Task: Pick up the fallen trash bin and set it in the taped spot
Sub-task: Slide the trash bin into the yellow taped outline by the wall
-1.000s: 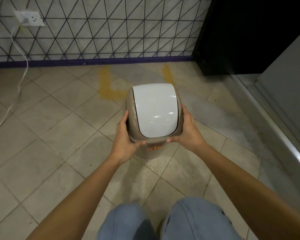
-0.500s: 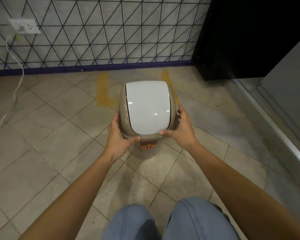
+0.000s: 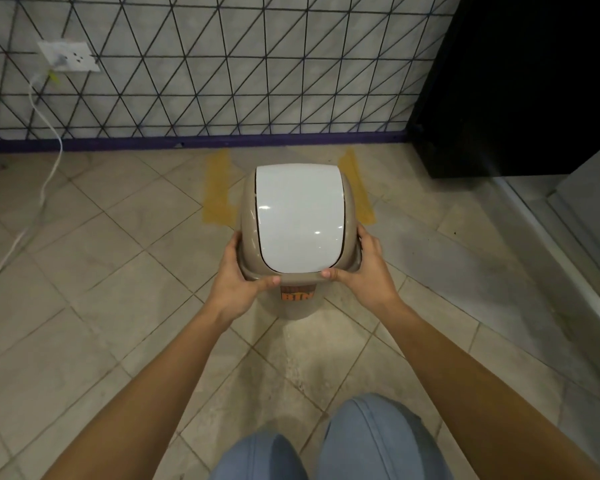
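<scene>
While upright, beige plastic trash bin (image 3: pixel 297 237) with glossy white swing lid (image 3: pixel 300 216): between yellow tape marks (image 3: pixel 219 199) on tiled floor (image 3: pixel 84 271). Left hand (image 3: pixel 238 285), right hand (image 3: pixel 362 268) clamped on rim sides. Likely light, stiff, slick; grip rim, not lid.

We saw soft, even indoor light; small glare spots lay on the white lid (image 3: pixel 300 216), and the wall grid (image 3: pixel 222 64) curved near the edges.

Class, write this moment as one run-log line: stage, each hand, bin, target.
stage: carrying | left hand: gripping bin rim | right hand: gripping bin rim | trash bin: upright, lid shut | yellow tape marks: either side of the bin
</scene>
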